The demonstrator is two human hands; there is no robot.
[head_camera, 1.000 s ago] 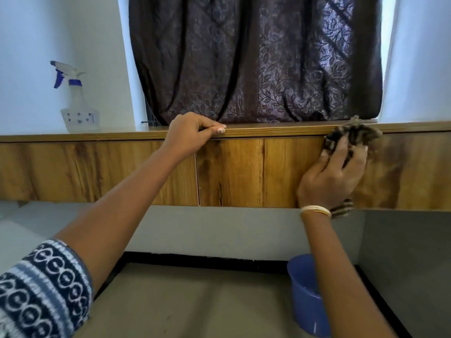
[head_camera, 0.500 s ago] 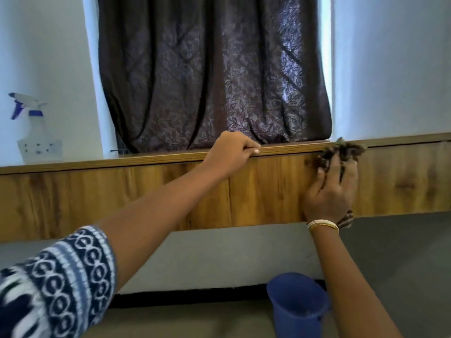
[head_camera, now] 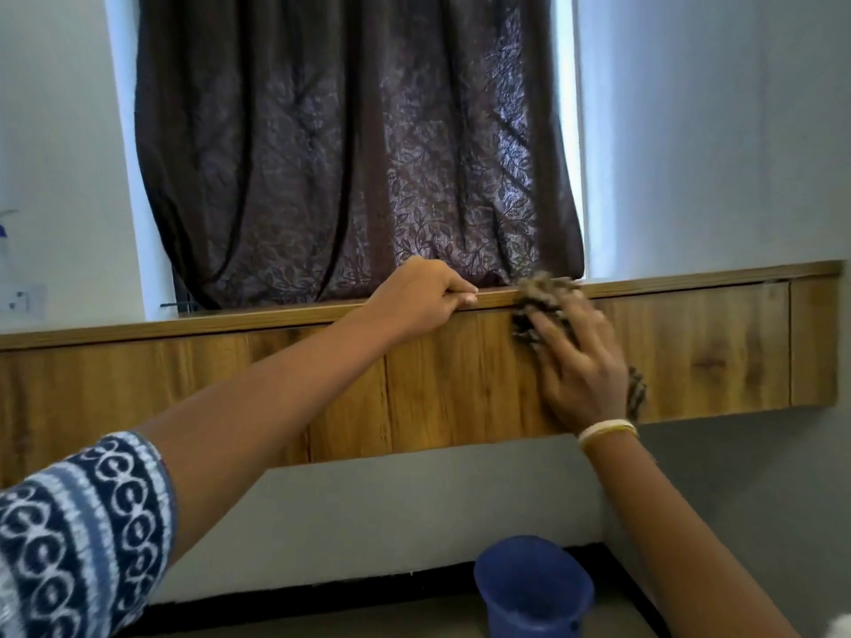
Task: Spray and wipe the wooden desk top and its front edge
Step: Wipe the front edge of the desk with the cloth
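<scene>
- Two hands met the desk's front edge [head_camera: 460,384], a long panel running left to right.
- Left hand [head_camera: 421,294] curled over the top lip, gripping it, just left of the cloth [head_camera: 543,297].
- Right hand [head_camera: 578,361], fingers spread flat, pressed the cloth against the panel near its upper edge.
- The unwiped run probably lay along the panel's length; the right hand was nearer.

Place: a room in a home, most likely a bedroom or study.
Window: a dark brown leaf-patterned curtain [head_camera: 350,149] is hanging down to the bench, daylight showing at its edges.
Bench: a wall-mounted wood-grain bench [head_camera: 700,347] is running along plain white walls [head_camera: 714,131].
Floor: a blue plastic bucket [head_camera: 534,587] is standing below.
Wall fitting: a white switch plate [head_camera: 20,300] is sitting at far left.
</scene>
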